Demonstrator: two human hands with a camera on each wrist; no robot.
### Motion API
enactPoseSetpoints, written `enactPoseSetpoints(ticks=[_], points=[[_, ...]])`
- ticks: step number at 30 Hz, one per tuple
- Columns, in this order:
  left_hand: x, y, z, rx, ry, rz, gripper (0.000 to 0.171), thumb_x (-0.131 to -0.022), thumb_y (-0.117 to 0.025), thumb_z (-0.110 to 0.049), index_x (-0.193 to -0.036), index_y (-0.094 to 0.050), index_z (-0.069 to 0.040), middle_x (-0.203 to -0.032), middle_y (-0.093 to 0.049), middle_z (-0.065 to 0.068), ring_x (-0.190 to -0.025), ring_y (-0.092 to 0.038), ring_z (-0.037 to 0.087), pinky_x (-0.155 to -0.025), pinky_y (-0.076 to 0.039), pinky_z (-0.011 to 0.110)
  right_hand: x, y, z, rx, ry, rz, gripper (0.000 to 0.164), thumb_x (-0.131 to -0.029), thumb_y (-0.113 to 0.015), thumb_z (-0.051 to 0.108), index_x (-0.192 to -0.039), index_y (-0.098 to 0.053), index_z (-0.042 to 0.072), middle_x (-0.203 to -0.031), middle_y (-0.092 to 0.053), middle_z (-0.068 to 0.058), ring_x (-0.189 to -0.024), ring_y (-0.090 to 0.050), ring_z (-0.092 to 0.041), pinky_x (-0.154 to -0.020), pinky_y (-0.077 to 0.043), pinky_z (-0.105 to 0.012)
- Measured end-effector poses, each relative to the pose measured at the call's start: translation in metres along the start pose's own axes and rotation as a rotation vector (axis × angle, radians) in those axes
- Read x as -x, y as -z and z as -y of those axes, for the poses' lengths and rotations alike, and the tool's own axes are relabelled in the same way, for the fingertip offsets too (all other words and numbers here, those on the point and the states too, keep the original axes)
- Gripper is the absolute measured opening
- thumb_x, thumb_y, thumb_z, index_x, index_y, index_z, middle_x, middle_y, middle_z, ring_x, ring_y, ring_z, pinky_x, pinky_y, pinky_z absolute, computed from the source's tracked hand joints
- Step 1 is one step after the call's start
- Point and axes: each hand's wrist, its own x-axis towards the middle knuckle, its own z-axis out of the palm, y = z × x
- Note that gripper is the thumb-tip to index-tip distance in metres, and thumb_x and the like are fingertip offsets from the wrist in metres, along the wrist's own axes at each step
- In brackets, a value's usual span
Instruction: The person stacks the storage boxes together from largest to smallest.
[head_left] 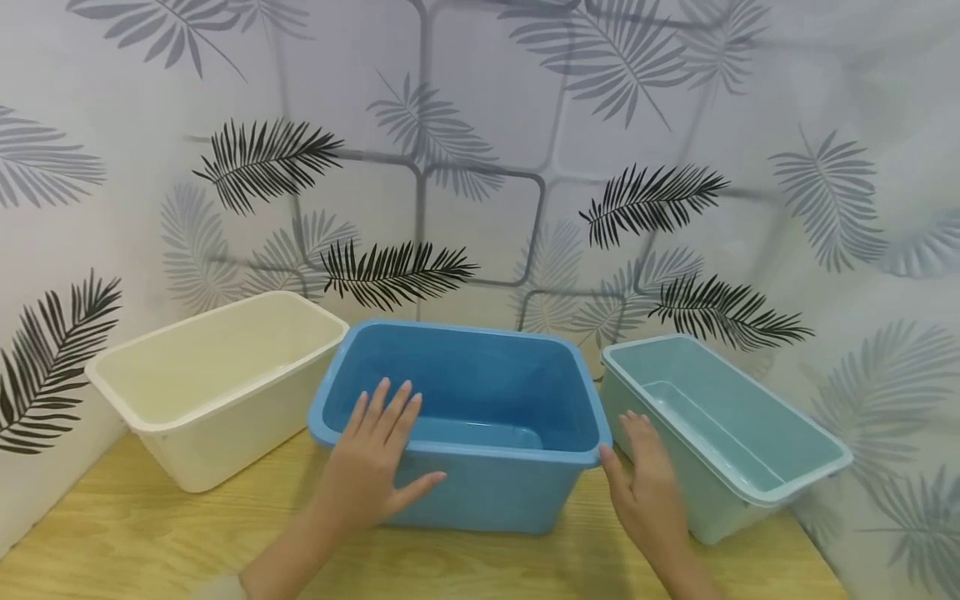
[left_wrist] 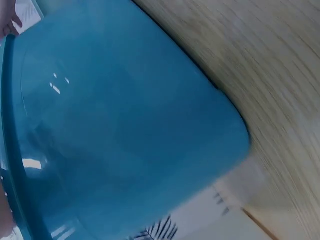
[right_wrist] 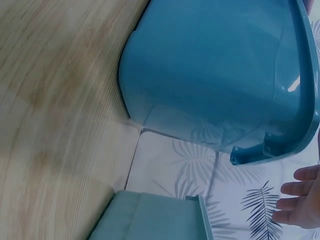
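A blue plastic bin [head_left: 480, 492] stands upright in the middle of the table, with nothing seen inside it. My left hand [head_left: 367, 475] lies over its near rim towards the left, fingers straight and thumb spread along the outer wall. At the bin's front right corner, my right hand [head_left: 648, 496] has its fingers extended, one fingertip at the rim; whether it touches is hard to tell. The right wrist view shows the relaxed fingers of that right hand [right_wrist: 300, 197] holding nothing. The left wrist view is mostly filled by the blue bin's outer wall [left_wrist: 125, 115].
To the left stands a cream bin [head_left: 240, 417], angled, close to the blue one. A pale green bin [head_left: 675, 450] sits at the right, beside my right hand. All rest on a wood-grain table [head_left: 150, 533] against a leaf-patterned wall covering [head_left: 480, 108].
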Motion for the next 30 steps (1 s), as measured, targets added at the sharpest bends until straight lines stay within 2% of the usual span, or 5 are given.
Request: enactPoseSetpoints(ticks=[5,9,18,23,30], points=[[-0.014,-0.013,-0.021,0.01,-0.151,-0.028,0.073,-0.094,-0.026,-0.059,-0.119,-0.058,0.002,-0.118,-0.063,0.017,-0.112,-0.059,0.034,-0.089,-0.05,0.046,0.003,0.007,-0.015,0.046,0.083,-0.111,0.042,-0.09,-0.058,0.019,-0.115,-0.053,-0.014,-0.12,-0.053,-0.034,-0.118,-0.041,-0.054,-0.094,-0.033,-0.066],[-0.026,-0.021,-0.038,0.043,-0.182,0.014,0.069,-0.088,-0.045,-0.06,-0.122,-0.057,-0.002,-0.12,-0.062,0.014,-0.113,-0.058,0.031,-0.091,-0.05,0.043,0.008,0.015,-0.025,0.129,0.1,-0.149,0.046,-0.09,-0.057,0.025,-0.113,-0.053,-0.015,-0.119,-0.052,-0.035,-0.116,-0.04,-0.055,-0.092,-0.03,-0.069],[-0.048,-0.035,-0.073,0.078,-0.186,0.094,0.076,-0.075,-0.063,-0.062,-0.127,-0.054,-0.007,-0.125,-0.06,0.011,-0.118,-0.056,0.029,-0.093,-0.049,0.042,0.022,0.035,-0.038,0.289,0.001,-0.044,0.055,-0.087,-0.06,0.029,-0.121,-0.048,-0.012,-0.125,-0.047,-0.035,-0.121,-0.033,-0.057,-0.096,-0.023,-0.073],[-0.057,-0.042,-0.09,0.071,-0.216,0.123,0.076,-0.075,-0.062,-0.062,-0.128,-0.053,-0.008,-0.128,-0.059,0.01,-0.119,-0.055,0.027,-0.094,-0.049,0.041,0.025,0.04,-0.047,0.339,-0.034,-0.037,0.058,-0.089,-0.055,0.037,-0.123,-0.047,-0.009,-0.126,-0.046,-0.035,-0.123,-0.032,-0.055,-0.097,-0.022,-0.072],[-0.068,-0.058,-0.117,0.054,-0.284,0.133,0.075,-0.077,-0.058,-0.063,-0.128,-0.053,-0.009,-0.128,-0.058,0.008,-0.122,-0.054,0.024,-0.098,-0.046,0.038,0.027,0.046,-0.054,0.377,-0.086,0.015,0.059,-0.084,-0.061,0.029,-0.124,-0.045,-0.012,-0.128,-0.041,-0.038,-0.124,-0.028,-0.058,-0.097,-0.018,-0.075]])
